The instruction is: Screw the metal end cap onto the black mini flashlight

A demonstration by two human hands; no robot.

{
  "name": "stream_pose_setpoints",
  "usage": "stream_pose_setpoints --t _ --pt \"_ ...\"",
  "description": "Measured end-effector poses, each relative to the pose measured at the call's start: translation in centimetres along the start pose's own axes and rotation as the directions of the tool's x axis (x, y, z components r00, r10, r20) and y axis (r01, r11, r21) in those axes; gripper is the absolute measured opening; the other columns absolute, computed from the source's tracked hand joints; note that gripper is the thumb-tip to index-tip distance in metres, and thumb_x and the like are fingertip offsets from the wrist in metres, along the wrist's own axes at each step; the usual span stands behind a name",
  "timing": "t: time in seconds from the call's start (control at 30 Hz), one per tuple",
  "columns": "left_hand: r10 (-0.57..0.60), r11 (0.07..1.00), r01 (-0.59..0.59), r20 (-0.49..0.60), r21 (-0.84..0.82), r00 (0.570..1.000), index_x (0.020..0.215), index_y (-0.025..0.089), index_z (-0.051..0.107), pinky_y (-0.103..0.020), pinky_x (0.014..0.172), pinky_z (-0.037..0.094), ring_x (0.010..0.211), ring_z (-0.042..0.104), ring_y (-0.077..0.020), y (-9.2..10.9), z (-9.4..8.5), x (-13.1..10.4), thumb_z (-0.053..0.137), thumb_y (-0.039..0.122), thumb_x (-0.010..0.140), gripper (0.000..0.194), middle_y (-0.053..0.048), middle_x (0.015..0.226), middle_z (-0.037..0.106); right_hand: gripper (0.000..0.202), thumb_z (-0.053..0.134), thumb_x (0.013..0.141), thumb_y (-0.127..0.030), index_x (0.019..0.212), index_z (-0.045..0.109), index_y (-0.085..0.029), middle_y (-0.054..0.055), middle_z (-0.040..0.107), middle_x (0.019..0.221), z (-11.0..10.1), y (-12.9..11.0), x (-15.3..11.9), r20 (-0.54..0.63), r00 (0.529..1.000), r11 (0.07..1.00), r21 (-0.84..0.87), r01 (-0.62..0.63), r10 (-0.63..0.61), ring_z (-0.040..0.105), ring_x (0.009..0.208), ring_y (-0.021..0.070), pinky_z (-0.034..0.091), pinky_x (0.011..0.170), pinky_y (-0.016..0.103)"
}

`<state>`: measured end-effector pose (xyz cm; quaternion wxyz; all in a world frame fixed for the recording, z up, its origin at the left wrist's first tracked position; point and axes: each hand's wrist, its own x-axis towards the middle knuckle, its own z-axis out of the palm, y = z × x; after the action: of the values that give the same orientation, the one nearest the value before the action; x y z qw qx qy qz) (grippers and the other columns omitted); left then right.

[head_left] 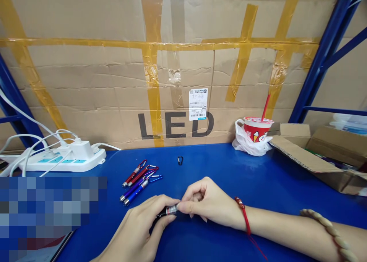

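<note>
A: Far left first.
B: One white power strip (88,164), cables trailing. Hazard: low; a snagged cable could drag it.
A: Next, rightward?
B: Four slim metal tubes: two red tubes (139,176), one purple tube (132,189), one blue tube (136,193). Clips attached. Just beyond the left hand. Hazard: rounded bodies could roll if the knuckles nudge them.
A: Left hand (140,223)?
B: Near centre-left. Grip clamped around one black tube (168,211), silver-labelled end pointing right. Hazard: smooth casing could twist or slip if thumb pressure eases.
A: Centre?
B: One small black clip (180,163), loose on the table (206,162), beyond the hands. Hazard: easily swept aside, being light.
A: Right hand (212,204)?
B: Thumb and forefinger together at the black tube's labelled end; cannot tell whether a small part is pinched between. Hazard: an off-angle pull could make the fingertips skid; any tiny part could drop.
A: Far right?
B: One red cup (255,131) in a white bag (250,149), well apart from the right hand. Hazard: spill, if a sleeve-less forearm catches the bag. Beside it, one open carton (298,151).
</note>
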<state>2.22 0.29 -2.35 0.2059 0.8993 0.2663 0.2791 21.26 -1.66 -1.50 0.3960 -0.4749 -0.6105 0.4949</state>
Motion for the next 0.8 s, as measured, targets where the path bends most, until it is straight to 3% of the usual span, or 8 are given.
stream_pose_setpoints --t 0.2,0.3,0.57,0.8 --pt "0.145 0.989 -0.146 -0.034 -0.018 0.989 0.094 0.024 0.056 -0.019 0.063 0.045 0.070 0.058 -0.0129 0.1 0.0 -0.2 0.040 0.013 0.087 0.021 0.000 0.079 0.062 0.036 0.075 0.055 -0.045 0.056 0.062 -0.012 -0.005 0.053 0.045 0.1 -0.4 -0.2 0.089 0.995 0.999 0.012 -0.051 0.050 0.035 0.034 0.0010 0.025 0.033 0.013" --pt "0.163 0.986 -0.164 -0.029 -0.026 0.986 0.096 0.025 0.057 -0.019 0.063 0.044 0.070 0.057 -0.0126 0.2 0.0 -0.3 0.041 0.011 0.087 0.023 0.000 0.078 0.062 0.038 0.075 0.055 -0.047 0.055 0.060 -0.012 -0.005 0.053 0.044 0.2 -0.3 -0.3 0.089 0.995 0.999 0.001 -0.053 0.053 0.035 0.034 0.0012 0.024 0.033 0.014" --pt "0.103 0.994 -0.103 -0.006 -0.046 0.995 0.107 0.028 0.055 -0.018 0.068 0.045 0.076 0.059 -0.0122 0.6 -0.4 -0.1 0.040 0.011 0.087 0.029 0.001 0.086 0.063 0.039 0.072 0.059 -0.049 0.058 0.060 -0.012 -0.004 0.052 0.045 0.4 -0.1 -0.3 0.080 0.997 1.000 -0.005 -0.001 0.002 0.034 0.033 0.0015 0.024 0.032 0.014" --pt "-0.048 0.993 0.039 -0.074 -0.113 0.996 0.098 0.023 0.057 -0.018 0.072 0.045 0.081 0.060 -0.0124 1.2 -0.6 0.0 0.043 0.016 0.088 0.019 0.001 0.090 0.064 0.029 0.075 0.060 -0.038 0.069 0.060 -0.015 -0.009 0.042 0.044 0.8 -0.4 -0.8 -0.080 0.994 0.995 -0.077 0.063 -0.069 0.031 0.034 0.0022 0.022 0.034 0.015"
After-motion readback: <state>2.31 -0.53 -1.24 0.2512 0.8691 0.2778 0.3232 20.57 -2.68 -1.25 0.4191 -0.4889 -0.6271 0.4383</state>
